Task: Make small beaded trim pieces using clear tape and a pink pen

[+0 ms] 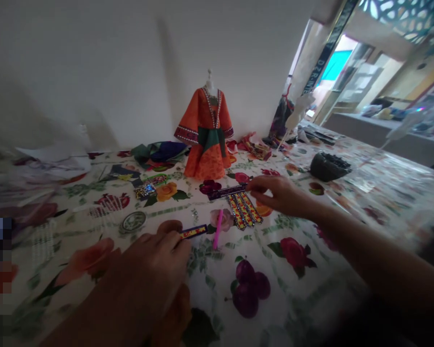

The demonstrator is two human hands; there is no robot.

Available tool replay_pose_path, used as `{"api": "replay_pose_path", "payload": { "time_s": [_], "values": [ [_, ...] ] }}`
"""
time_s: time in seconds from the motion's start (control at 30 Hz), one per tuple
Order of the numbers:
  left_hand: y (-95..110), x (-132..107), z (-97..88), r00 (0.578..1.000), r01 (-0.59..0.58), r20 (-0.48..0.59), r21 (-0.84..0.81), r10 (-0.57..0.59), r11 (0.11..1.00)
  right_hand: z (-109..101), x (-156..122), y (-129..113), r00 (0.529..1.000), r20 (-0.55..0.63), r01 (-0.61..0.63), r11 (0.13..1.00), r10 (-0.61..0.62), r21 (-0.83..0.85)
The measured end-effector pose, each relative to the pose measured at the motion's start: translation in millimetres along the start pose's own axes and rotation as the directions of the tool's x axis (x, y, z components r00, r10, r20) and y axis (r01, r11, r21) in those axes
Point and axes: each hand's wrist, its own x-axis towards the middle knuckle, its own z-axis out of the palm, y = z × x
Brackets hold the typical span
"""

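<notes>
My left hand (154,262) pinches a short strip of red-and-yellow beaded trim (193,232) at the lower middle of the table. My right hand (280,193) holds the end of a longer dark purple patterned trim strip (227,191) above the cloth. Under that strip lie several yellow-and-red patterned trim pieces (244,212), close to my right fingers. A pink marker (218,229) lies between my hands, beside a printed pink rose. Neither hand touches the marker.
A miniature orange dress on a white dress form (207,135) stands against the white wall, behind a floral tablecloth (292,253). Fabric scraps (160,153) lie near it, a black lumpy object (329,166) sits at right, and papers (54,161) pile at left.
</notes>
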Motion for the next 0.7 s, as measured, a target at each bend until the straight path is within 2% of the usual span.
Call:
{"api": "replay_pose_path", "payload": {
  "time_s": [0.1, 0.23, 0.37, 0.47, 0.6, 0.7],
  "values": [
    [9, -2, -3.0, 0.999, 0.025, 0.041, 0.101, -0.029, 0.995, 17, 7, -34, 0.973, 0.155, 0.174, 0.985, -0.173, 0.003],
    [16, -4, 3.5, 0.997, 0.007, 0.078, 0.059, -0.011, 0.998, 33, 15, -54, 0.934, 0.248, 0.282, 0.957, -0.256, -0.073],
    [20, -8, 14.4, 0.997, 0.021, 0.073, 0.044, -0.024, 0.999, 43, 24, -57, 0.894, 0.318, 0.368, 0.921, -0.315, -0.124],
    [23, -8, 15.3, 0.993, 0.055, 0.105, 0.044, -0.059, 0.998, 48, 28, -56, 0.874, 0.349, 0.408, 0.900, -0.337, -0.152],
    [27, -7, 10.8, 0.991, 0.055, 0.120, 0.068, -0.063, 0.996, 52, 26, -55, 0.875, 0.362, 0.410, 0.889, -0.321, -0.202],
    [28, -7, 8.1, 0.982, 0.080, 0.166, 0.082, -0.092, 0.993, 45, 25, -56, 0.884, 0.362, 0.381, 0.904, -0.296, -0.192]
  ]
}}
